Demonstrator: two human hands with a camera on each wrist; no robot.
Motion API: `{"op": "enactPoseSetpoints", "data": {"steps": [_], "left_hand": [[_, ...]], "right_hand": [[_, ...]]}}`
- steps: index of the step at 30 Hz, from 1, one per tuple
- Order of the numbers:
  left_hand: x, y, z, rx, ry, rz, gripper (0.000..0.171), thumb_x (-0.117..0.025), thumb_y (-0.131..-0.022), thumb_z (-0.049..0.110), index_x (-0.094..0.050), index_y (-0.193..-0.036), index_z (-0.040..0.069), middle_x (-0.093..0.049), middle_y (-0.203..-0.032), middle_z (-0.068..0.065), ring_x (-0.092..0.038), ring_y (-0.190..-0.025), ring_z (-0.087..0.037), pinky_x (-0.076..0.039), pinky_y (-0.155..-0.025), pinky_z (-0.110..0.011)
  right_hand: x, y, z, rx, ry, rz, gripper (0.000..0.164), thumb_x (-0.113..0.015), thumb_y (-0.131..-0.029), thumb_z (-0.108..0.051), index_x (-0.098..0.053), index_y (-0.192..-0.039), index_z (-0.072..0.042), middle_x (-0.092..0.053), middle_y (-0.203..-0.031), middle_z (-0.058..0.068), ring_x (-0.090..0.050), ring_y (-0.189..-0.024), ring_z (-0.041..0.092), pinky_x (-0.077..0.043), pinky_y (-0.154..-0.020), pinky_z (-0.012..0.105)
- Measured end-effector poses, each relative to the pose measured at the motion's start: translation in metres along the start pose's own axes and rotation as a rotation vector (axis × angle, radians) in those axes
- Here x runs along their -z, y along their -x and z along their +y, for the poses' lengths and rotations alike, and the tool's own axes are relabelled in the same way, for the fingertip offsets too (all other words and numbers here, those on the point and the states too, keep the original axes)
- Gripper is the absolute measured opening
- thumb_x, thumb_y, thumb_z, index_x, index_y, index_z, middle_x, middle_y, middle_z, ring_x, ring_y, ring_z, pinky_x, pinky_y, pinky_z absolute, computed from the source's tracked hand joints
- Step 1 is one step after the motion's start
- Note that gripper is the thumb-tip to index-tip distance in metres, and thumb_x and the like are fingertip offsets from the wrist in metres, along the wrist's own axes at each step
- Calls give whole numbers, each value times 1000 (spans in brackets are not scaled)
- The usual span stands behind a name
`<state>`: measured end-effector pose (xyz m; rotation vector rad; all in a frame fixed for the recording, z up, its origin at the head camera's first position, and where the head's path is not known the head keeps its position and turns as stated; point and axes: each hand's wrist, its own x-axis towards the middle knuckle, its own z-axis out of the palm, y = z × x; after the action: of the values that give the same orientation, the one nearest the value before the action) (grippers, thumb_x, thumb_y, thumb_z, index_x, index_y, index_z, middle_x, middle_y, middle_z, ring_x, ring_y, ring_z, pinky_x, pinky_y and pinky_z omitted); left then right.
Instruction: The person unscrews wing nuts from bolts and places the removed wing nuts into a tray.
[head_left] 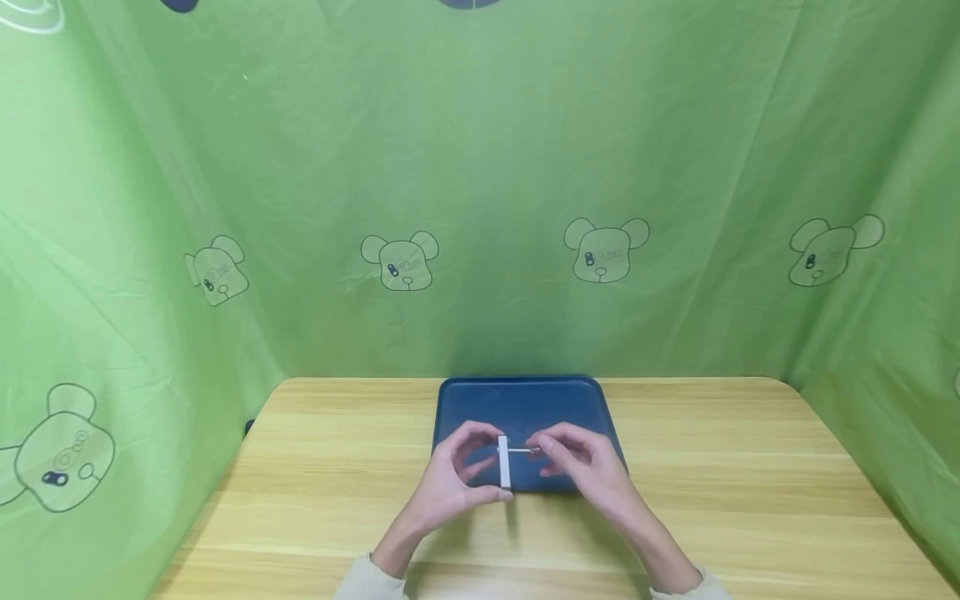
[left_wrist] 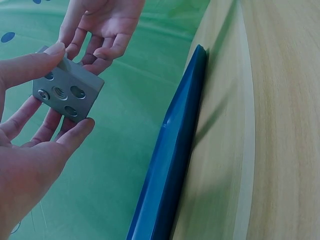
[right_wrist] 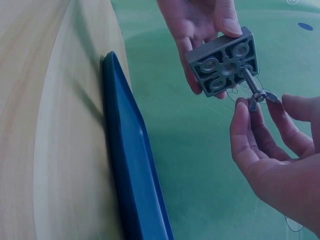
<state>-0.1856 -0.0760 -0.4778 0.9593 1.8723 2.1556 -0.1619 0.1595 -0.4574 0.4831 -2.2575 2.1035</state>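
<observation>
My left hand (head_left: 447, 487) grips a small grey square block (head_left: 504, 464) by its edges, thumb on one side and fingers on the opposite side. Several round holes pierce its face in the left wrist view. A bolt (right_wrist: 249, 80) passes through one corner hole and sticks out toward the right; its round head (left_wrist: 44, 94) sits against the block's other face. On the threaded end is a wing nut (right_wrist: 259, 97), pinched by the fingertips of my right hand (head_left: 592, 465). A stretch of bare thread shows between nut and block. Both hands are raised above the tray.
A dark blue rimmed tray (head_left: 517, 402) lies on the wood-grain table (head_left: 352, 442), beneath and beyond the hands. Green curtain (head_left: 495, 325) with bear-head drawings surrounds the table at the back and both sides.
</observation>
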Motion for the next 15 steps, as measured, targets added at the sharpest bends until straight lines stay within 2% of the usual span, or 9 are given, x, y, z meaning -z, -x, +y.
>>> {"op": "enactPoseSetpoints", "data": {"steps": [6,9,12,15], "left_hand": [[0,0,0,-12,3,-4,67,-84,-70,-14,-56,-129,-1,-55,-130,-18,-49,-129,-50,-49,-112,-43],[0,0,0,-4,10,-1,67,-84,-69,-14,-56,-129,0,-55,-131,-18,-47,-130,-52,-49,-113,-43],[-1,0,1,3,8,1,68,-84,-69,-14,-56,-129,0,-55,-131,-18,-49,-130,-48,-49,-113,-43],[-1,0,1,6,0,2,68,-85,-69,-14,-56,-129,1,-55,-131,-18,-53,-130,-39,-49,-113,-43]], "right_hand": [[1,0,0,19,3,-1,18,-65,-101,-12,-70,-109,3,-72,-112,19,-71,-102,33,-66,-84,43],[1,1,1,43,7,-10,17,-64,-101,-10,-70,-109,4,-71,-112,22,-72,-101,29,-66,-83,42],[2,1,0,65,8,-21,17,-63,-101,-7,-69,-109,7,-69,-113,26,-72,-100,28,-66,-83,42],[2,1,-1,58,3,-17,17,-65,-100,-8,-69,-108,7,-69,-114,27,-72,-102,30,-66,-84,43]]}}
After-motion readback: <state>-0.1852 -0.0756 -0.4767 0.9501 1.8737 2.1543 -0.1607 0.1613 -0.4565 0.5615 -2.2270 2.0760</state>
